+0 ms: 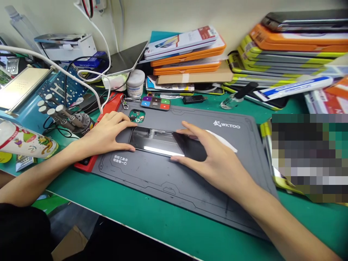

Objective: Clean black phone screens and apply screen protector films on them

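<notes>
A black phone [159, 142] lies flat, screen up, on a grey work mat [174, 181]. My left hand [108, 132] grips the phone's left end, thumb at the near edge and fingers at the far edge. My right hand [214, 156] holds the phone's right end the same way, thumb on the near corner, fingers over the far edge. A white object [225, 141] shows just behind my right hand; what it is I cannot make out.
Stacks of orange and yellow-green boxes [272, 50] line the back wall. A small white jar [135, 82], a colour-tiled remote-like item [155, 103], a black USB stick [193, 98], white cables [89, 76] and metal tool tips [58, 112] crowd the back left. The green table [152, 221] edge runs near me.
</notes>
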`<state>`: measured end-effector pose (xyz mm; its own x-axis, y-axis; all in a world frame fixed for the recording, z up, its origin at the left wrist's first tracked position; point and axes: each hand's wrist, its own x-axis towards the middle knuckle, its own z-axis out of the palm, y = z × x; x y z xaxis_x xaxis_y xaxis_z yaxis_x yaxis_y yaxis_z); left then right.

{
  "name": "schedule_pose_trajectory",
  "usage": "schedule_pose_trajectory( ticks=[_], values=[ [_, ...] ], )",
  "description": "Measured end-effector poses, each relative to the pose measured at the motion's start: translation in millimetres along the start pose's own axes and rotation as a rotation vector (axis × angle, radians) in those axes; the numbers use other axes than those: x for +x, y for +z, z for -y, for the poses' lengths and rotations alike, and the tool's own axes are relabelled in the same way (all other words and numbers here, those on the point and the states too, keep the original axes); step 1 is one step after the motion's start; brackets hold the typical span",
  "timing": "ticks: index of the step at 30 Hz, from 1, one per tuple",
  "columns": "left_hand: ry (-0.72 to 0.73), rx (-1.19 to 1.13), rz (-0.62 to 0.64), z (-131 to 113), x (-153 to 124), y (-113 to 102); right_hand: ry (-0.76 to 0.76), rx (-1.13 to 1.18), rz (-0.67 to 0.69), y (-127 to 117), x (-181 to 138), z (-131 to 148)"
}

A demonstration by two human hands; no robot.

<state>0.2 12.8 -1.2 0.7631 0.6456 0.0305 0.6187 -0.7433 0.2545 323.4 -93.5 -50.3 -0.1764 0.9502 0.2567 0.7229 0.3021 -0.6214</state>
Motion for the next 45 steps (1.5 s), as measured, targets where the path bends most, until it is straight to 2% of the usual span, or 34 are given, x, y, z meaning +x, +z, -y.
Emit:
schedule_pose_trajectory(
  ticks=[16, 45],
  values=[
    [0.030, -0.025, -0.020, 1.0, 1.5, -2.6, -0.009, -0.026, 0.024, -3.2, 1.5, 2.3],
    [0.074, -0.025, -0.093, 1.1, -4.2, 3.5, -0.149, -0.135, -0.062, 6.7, -1.2, -5.4]
  ],
)
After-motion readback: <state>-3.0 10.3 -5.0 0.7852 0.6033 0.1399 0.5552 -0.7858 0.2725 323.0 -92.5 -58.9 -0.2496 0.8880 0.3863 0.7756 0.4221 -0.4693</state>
